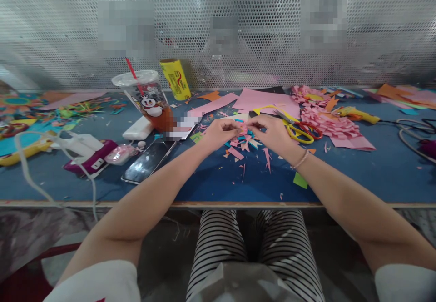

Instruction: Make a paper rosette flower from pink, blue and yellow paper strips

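My left hand [222, 133] and my right hand [271, 131] meet above the table, fingertips pinched on a small pink and blue paper piece [244, 129]. Fingers cover much of it, so its exact shape cannot be made out. Cut paper scraps [235, 152] in pink, blue and white lie just below the hands. Beside my right hand rest scissors [301, 131] with yellow and red handles. Pink paper sheets [254, 100] are spread behind the hands. Frilled pink paper flowers [335, 121] lie to the right of the scissors.
On the left are a tilted-looking drink cup [150, 100] with a straw, a yellow tube [176, 80], a phone [150, 161] and a purple power strip [91, 159] with a white cable. A yellow glue gun [357, 114] lies right. A perforated metal panel [259, 34] stands behind.
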`<state>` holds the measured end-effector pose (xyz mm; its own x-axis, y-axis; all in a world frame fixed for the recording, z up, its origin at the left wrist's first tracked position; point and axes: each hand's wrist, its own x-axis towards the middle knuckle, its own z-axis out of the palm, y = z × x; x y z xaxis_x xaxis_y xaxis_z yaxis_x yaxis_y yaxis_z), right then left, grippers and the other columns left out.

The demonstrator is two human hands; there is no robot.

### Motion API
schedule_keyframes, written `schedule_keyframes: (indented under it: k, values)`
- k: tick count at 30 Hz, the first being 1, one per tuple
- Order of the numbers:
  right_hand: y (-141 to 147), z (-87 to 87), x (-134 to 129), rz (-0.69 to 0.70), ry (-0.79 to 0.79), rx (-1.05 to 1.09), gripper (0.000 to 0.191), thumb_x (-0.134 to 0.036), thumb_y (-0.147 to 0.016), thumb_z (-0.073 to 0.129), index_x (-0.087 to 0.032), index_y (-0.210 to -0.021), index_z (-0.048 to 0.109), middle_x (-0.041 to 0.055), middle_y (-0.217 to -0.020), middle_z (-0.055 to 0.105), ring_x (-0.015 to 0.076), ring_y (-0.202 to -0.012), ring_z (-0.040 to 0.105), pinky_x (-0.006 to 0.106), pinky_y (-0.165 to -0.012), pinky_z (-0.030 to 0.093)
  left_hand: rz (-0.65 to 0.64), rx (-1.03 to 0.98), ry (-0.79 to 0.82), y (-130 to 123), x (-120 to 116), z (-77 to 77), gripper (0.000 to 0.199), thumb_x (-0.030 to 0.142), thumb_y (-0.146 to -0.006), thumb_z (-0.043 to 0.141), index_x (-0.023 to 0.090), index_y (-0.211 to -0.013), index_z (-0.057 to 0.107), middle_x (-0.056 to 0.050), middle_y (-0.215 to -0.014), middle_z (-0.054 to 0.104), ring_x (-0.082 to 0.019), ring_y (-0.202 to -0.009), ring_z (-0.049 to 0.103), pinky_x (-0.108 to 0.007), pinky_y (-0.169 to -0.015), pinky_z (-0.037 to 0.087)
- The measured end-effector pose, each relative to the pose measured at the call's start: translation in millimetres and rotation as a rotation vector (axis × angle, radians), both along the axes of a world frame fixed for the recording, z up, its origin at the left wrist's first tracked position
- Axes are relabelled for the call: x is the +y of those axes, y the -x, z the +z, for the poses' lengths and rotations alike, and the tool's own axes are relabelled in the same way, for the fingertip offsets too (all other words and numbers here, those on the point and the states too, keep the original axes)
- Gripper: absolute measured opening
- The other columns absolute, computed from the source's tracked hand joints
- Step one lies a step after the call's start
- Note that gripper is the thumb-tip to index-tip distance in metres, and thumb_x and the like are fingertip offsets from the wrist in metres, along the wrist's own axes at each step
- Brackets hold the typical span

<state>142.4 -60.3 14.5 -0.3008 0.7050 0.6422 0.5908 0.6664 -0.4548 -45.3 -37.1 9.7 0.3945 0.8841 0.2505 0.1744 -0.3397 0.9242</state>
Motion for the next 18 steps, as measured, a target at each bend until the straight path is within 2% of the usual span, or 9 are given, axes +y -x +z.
schedule_keyframes:
  k: [3, 10, 18]
  values:
    - [0.2, 1.0, -0.6, 0.008, -0.042, -0.004, 0.013, -0.016, -0.081, 0.056, -0.020, -0.081, 0.068, 0.0033, -0.084, 0.069, 0.0143, -0.074, 0.060, 0.029, -0.069, 0.048, -0.035, -0.017, 0.024, -1.0, -1.1, 1.2, 0.018, 0.030, -0.067, 0.070, 0.013, -0.072, 0.065, -0.001, -0.061, 0.063, -0.011, -0.056, 0.058, -0.024, -0.056, 0.045]
    - [-0.3, 1.4, -2.5, 0.077, -0.080, 0.004, 0.015, -0.018, -0.084, 0.054, -0.022, -0.083, 0.069, 0.0030, -0.087, 0.070, 0.0157, -0.082, 0.063, 0.032, -0.077, 0.049, -0.071, -0.001, -0.014, -0.7, -1.5, 1.9, 0.024, 0.035, -0.069, 0.069, 0.013, -0.074, 0.066, -0.003, -0.065, 0.064, -0.012, -0.058, 0.059, -0.025, -0.057, 0.045]
    - [-2.4, -0.8, -1.0, 0.096, -0.103, 0.000, 0.017, -0.017, -0.084, 0.053, -0.022, -0.083, 0.069, 0.0026, -0.088, 0.070, 0.0154, -0.085, 0.063, 0.032, -0.080, 0.049, -0.061, -0.045, 0.019, -1.5, -3.2, 4.1, 0.013, 0.024, -0.069, 0.068, 0.012, -0.074, 0.066, -0.003, -0.064, 0.065, -0.011, -0.058, 0.060, -0.025, -0.058, 0.047]
